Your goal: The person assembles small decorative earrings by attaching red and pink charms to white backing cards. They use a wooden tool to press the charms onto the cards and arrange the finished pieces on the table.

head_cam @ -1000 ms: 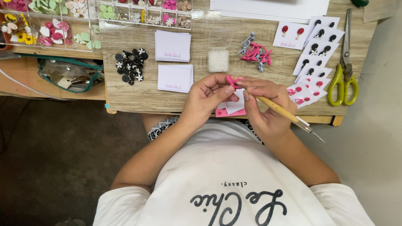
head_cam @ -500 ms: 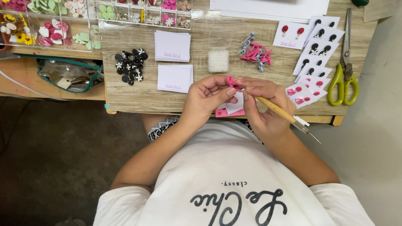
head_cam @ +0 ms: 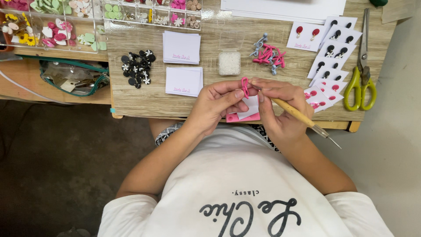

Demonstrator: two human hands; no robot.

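My left hand [head_cam: 218,103] pinches a small pink knot-shaped earring [head_cam: 244,86] against a white card [head_cam: 251,105] at the table's near edge. My right hand [head_cam: 280,103] meets it from the right, fingertips on the earring, and also holds a wooden-handled awl [head_cam: 302,119] whose metal tip points down to the right. A pink pad [head_cam: 239,118] lies under the card.
On the wooden table [head_cam: 140,94]: two stacks of white cards [head_cam: 182,47], a heap of black flower pieces [head_cam: 137,68], a small clear box of white bits [head_cam: 229,62], pink and blue knot earrings [head_cam: 268,53], carded earrings [head_cam: 331,57], green scissors [head_cam: 361,79], bead trays [head_cam: 57,24].
Both hands stay together over the card with only slight finger shifts; the awl's tip has swung a little.
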